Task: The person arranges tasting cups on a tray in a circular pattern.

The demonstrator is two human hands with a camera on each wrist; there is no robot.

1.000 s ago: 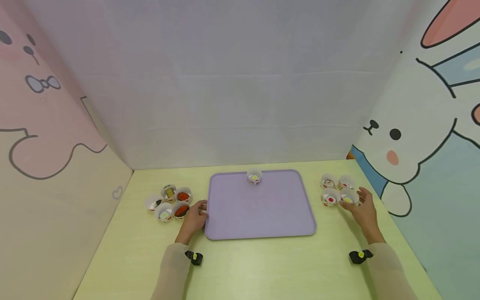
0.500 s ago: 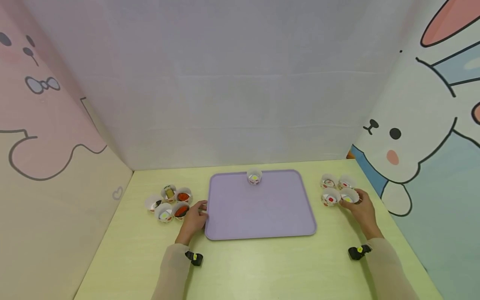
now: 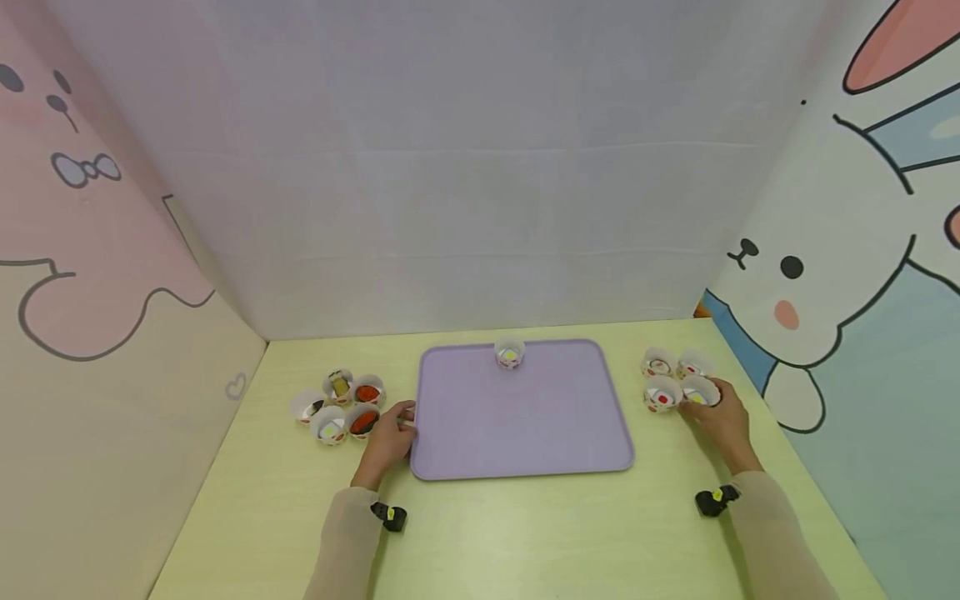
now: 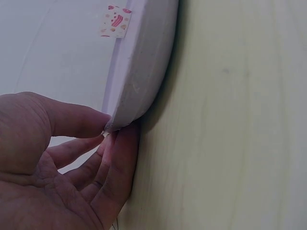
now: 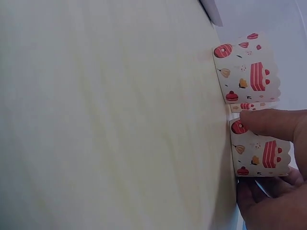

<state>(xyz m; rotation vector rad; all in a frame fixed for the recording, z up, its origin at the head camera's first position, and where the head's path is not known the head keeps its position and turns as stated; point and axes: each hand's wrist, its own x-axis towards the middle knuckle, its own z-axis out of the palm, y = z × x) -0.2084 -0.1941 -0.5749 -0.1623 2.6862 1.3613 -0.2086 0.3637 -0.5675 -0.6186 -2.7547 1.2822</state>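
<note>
My left hand [image 3: 385,442] is at the left edge of a lilac rectangular tray [image 3: 517,425]. In the left wrist view, its thumb and fingers pinch the tray's rim [image 4: 148,67]. Over at the right, my right hand [image 3: 727,422] grips a paper baking cup [image 5: 263,151] between thumb and fingers. This cup is white with red cake prints and a scalloped top, and a yellow piece shows inside it. It stands on the table, nearest me in a cluster of similar cups, close beside a cup with a red piece [image 3: 662,398].
Behind those two cups are two more cups [image 3: 657,363]. One cup with a yellow piece [image 3: 509,355] stands at the tray's back edge. Left of the tray, several cups [image 3: 329,427] sit close together near my left hand. Patterned cloth walls [image 3: 480,208] border the table [image 3: 525,542].
My right hand has closed its fingers round the near right cup and moved slightly left. My left hand and the tray have stayed in place.
</note>
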